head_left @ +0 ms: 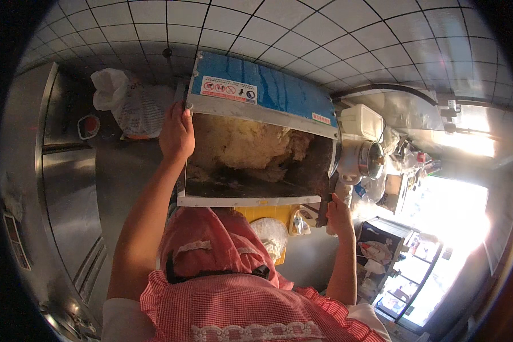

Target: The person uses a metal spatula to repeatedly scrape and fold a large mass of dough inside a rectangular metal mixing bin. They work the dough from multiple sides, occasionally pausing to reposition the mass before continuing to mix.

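A dough mixing machine point(260, 100) with a blue panel and a metal-rimmed opening stands before me. Inside its dark trough lies a large mass of pale, rough dough point(252, 143). My left hand point(177, 132) rests against the left side of the metal frame, fingers together and extended upward. On the lower right, my right hand point(340, 216) is closed around a dark metal handle point(323, 209) beside the trough. Warning pictograms mark the blue panel.
Plastic bags point(141, 109) lie at the left by a stainless steel cabinet point(70, 188). At the right are a lidded pot point(370, 160) and a white plastic container point(363, 122). A yellow board point(248, 212) shows below the trough. A tiled wall point(316, 34) rises behind.
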`<act>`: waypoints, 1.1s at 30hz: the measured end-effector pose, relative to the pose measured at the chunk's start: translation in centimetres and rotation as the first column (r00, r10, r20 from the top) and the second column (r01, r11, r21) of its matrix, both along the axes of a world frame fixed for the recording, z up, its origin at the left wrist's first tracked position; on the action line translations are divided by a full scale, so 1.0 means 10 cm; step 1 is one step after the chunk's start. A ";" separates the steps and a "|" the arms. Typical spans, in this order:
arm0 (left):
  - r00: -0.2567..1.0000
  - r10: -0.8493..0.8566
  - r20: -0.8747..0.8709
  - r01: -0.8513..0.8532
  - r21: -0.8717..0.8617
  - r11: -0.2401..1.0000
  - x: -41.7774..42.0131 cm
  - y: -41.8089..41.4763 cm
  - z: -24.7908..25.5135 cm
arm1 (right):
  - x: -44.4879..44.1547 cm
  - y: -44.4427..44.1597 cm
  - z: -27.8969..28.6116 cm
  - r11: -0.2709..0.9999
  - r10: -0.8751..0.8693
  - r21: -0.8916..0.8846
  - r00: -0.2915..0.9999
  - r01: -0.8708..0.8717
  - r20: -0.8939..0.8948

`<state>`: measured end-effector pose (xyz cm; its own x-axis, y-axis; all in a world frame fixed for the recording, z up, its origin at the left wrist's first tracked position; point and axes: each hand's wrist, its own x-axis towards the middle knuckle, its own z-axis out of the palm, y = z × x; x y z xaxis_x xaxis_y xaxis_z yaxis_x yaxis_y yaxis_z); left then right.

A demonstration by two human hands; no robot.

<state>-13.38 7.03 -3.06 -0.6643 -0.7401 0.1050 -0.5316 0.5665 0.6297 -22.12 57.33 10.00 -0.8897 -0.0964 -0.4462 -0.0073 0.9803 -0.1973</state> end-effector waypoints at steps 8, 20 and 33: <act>1.000 0.018 0.012 -0.018 -0.007 1.000 0.02 0.00 -0.02 | 0.14 -0.70 -0.06 0.976 -0.176 0.091 0.964 0.197 -0.199; 0.999 -0.002 0.051 -0.002 0.061 0.998 0.03 -0.03 -0.05 | 0.24 -0.62 -0.36 0.990 -0.137 -0.069 0.924 0.120 -0.357; 0.997 -0.034 0.071 0.030 0.060 0.998 0.02 -0.05 -0.06 | -0.13 -0.78 -0.55 0.985 -0.146 -0.140 0.902 0.097 -0.406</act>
